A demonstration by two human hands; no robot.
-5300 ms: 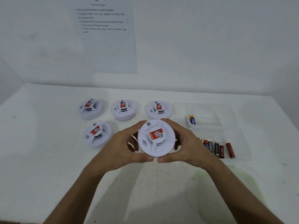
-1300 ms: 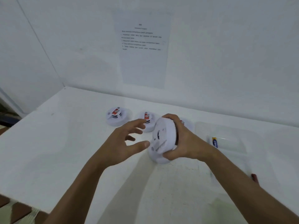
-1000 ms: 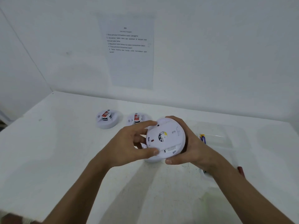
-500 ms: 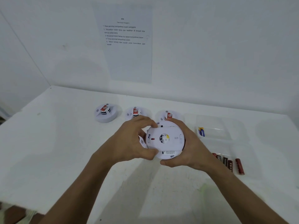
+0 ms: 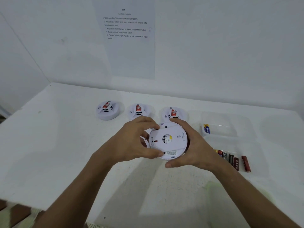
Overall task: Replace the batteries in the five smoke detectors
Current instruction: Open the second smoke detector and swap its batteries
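I hold one white smoke detector (image 5: pixel 169 142) above the table with its flat back facing me. My left hand (image 5: pixel 131 142) pinches its left rim, thumb at the bottom and fingers at the top. My right hand (image 5: pixel 192 145) cups its right side from behind. Three more detectors stand face up in a row behind: a left one (image 5: pixel 107 111), a middle one (image 5: pixel 139 111) and a right one (image 5: pixel 172 113). A further detector is mostly hidden under my left hand. Several dark and red batteries (image 5: pixel 233 160) lie in a clear tray at the right.
A second clear tray (image 5: pixel 230 129) behind the first holds one blue and yellow battery (image 5: pixel 206 128). A printed instruction sheet (image 5: pixel 128 38) hangs on the white wall. The white table (image 5: pixel 57 145) has its left edge near the lower left corner.
The detector was lifted off the table and turned over, back now toward me. My left hand, open a second ago, has closed on its rim. The view has tilted down.
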